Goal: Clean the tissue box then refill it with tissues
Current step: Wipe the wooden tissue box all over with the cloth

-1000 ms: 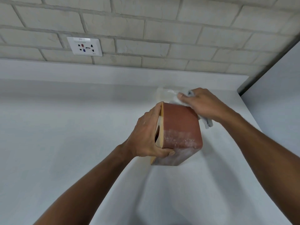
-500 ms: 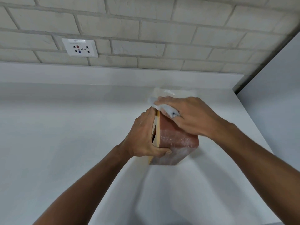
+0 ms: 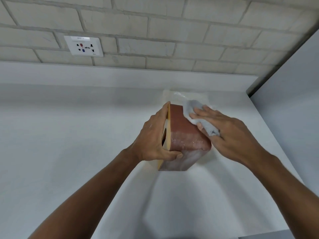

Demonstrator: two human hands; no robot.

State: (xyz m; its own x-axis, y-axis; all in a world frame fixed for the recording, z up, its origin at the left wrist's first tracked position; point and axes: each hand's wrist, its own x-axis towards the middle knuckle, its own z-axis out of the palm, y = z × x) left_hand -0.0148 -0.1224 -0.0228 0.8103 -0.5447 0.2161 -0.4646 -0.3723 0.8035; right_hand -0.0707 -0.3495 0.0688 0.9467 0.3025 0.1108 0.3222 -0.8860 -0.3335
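Observation:
A reddish-brown tissue box (image 3: 183, 135) with a tan top face is held tipped on its side above the white counter. Dusty white smears cover its lower part. My left hand (image 3: 155, 137) grips the box from the left, thumb curled under its near edge and fingers over the tan face. My right hand (image 3: 226, 133) presses a crumpled grey-white cloth (image 3: 198, 116) against the box's upper right side, fingers mostly straight over the cloth. A clear plastic pack of tissues (image 3: 186, 95) lies on the counter just behind the box, partly hidden.
The white counter (image 3: 69, 135) runs to a low white upstand at the back below a pale brick wall with a power socket (image 3: 83, 46). A grey panel (image 3: 293, 100) stands along the right side.
My right hand with the cloth has slid from the box's top left edge down and to the right along its side. The left hand keeps the same hold.

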